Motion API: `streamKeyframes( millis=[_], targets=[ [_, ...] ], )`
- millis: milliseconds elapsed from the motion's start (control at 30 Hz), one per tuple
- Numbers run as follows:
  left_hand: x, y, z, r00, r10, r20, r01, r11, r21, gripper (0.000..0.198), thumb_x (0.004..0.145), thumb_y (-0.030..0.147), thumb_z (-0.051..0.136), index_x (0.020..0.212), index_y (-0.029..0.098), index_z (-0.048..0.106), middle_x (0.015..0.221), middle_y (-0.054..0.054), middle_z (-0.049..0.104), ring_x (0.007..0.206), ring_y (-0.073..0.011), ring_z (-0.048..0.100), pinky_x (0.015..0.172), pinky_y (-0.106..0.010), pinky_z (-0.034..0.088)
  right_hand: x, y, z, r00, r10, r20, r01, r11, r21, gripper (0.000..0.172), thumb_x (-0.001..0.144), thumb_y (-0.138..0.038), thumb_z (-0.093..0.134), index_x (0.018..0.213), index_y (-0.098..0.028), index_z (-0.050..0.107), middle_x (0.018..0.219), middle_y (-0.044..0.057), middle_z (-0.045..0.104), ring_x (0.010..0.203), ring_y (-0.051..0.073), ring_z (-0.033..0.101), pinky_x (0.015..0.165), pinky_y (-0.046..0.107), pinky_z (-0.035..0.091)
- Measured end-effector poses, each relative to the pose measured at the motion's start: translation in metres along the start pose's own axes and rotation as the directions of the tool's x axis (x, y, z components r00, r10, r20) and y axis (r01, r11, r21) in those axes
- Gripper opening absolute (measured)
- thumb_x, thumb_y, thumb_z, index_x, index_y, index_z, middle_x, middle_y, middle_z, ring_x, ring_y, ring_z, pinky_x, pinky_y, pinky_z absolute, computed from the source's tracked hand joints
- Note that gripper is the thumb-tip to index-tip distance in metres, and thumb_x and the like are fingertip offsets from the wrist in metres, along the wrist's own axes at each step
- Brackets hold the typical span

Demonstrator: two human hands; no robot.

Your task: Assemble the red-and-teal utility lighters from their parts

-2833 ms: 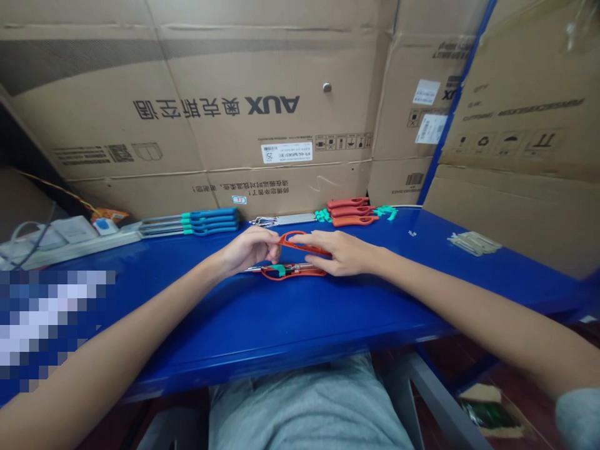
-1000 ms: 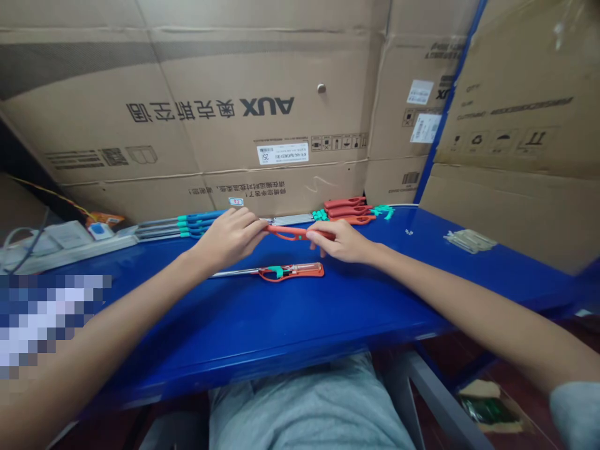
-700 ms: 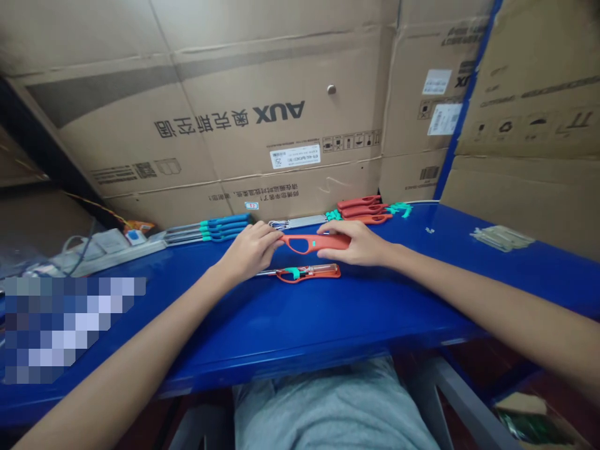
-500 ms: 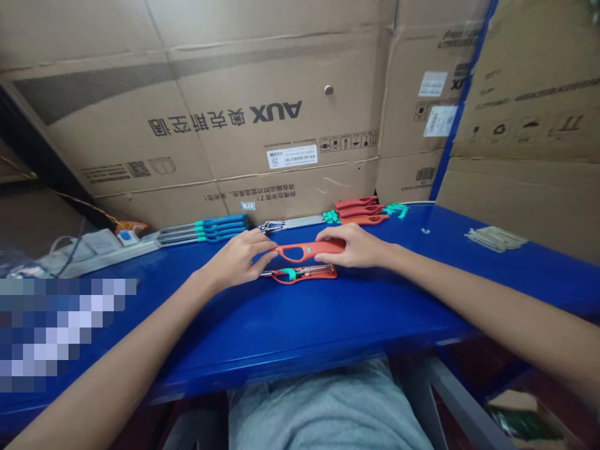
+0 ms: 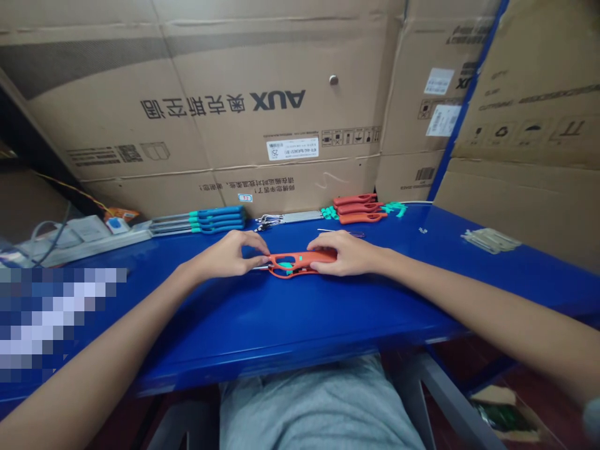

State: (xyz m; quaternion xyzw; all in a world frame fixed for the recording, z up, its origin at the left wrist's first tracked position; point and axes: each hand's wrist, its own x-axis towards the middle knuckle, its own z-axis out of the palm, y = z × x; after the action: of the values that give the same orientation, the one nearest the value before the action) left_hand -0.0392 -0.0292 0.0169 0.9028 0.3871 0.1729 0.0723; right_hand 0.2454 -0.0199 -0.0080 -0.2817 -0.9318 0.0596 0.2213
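An orange lighter shell half (image 5: 304, 257), with a finger loop and a small green mark, is held between both hands over the table. My left hand (image 5: 233, 254) pinches its left end between thumb and fingers. My right hand (image 5: 350, 253) is closed around its right end. Right beneath it lies the other lighter half (image 5: 282, 274), orange too, holding a green trigger, with a metal tube (image 5: 259, 268) sticking out on the left. The upper half overlaps it closely; whether they touch all along cannot be seen.
On the blue table (image 5: 290, 325), along the cardboard wall (image 5: 225, 137), are blue lighters (image 5: 218, 219), metal rods (image 5: 300, 217), green pieces (image 5: 329, 213) and orange-red shells (image 5: 359, 208). Pale strips (image 5: 491, 240) lie right; a power strip (image 5: 126, 234) left. A thin tool (image 5: 328, 230) is behind my right hand.
Both hands have brought the upper shell half down and slightly left, onto or just over the lower half. The inner parts of that lower half are now mostly covered.
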Motion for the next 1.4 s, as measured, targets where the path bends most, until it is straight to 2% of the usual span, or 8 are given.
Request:
streamKeyframes(
  millis=[200, 600, 1400],
  targets=[
    [0.0005, 0.0010, -0.0041, 0.994, -0.045, 0.102, 0.051, 0.997, -0.057, 0.031, 0.081, 0.044, 0.062, 0.084, 0.017, 0.074, 0.092, -0.006, 0.073, 0.083, -0.0190, 0.065, 0.077, -0.029, 0.050, 0.0003, -0.0027, -0.0036, 0.999, -0.031, 0.037, 0.031, 0.999, -0.008, 0.028, 0.084, -0.035, 0.060, 0.101, -0.016, 0.071, 0.099, 0.008, 0.072, 0.088, 0.020, 0.064, 0.081, 0.032, 0.044],
    [0.0000, -0.0045, -0.0023, 0.981, -0.052, 0.186, 0.064, 0.996, -0.055, 0.030, 0.083, 0.043, 0.060, 0.086, 0.017, 0.075, 0.093, -0.005, 0.073, 0.083, -0.0183, 0.066, 0.075, -0.027, 0.049, 0.0006, -0.0022, -0.0015, 0.997, -0.040, 0.068, 0.040, 0.999, -0.011, 0.032, 0.086, -0.039, 0.060, 0.104, -0.016, 0.071, 0.096, 0.007, 0.073, 0.085, 0.019, 0.065, 0.079, 0.030, 0.045],
    [-0.0001, -0.0036, -0.0019, 0.978, -0.081, 0.192, 0.091, 0.995, -0.044, 0.028, 0.080, 0.042, 0.062, 0.086, 0.019, 0.076, 0.090, -0.006, 0.074, 0.080, -0.0189, 0.066, 0.074, -0.028, 0.049, 0.0011, -0.0029, 0.0014, 0.996, -0.051, 0.078, 0.050, 0.998, 0.025, 0.031, 0.085, -0.037, 0.061, 0.104, -0.014, 0.070, 0.096, 0.008, 0.072, 0.084, 0.019, 0.064, 0.076, 0.029, 0.046]
  ],
)
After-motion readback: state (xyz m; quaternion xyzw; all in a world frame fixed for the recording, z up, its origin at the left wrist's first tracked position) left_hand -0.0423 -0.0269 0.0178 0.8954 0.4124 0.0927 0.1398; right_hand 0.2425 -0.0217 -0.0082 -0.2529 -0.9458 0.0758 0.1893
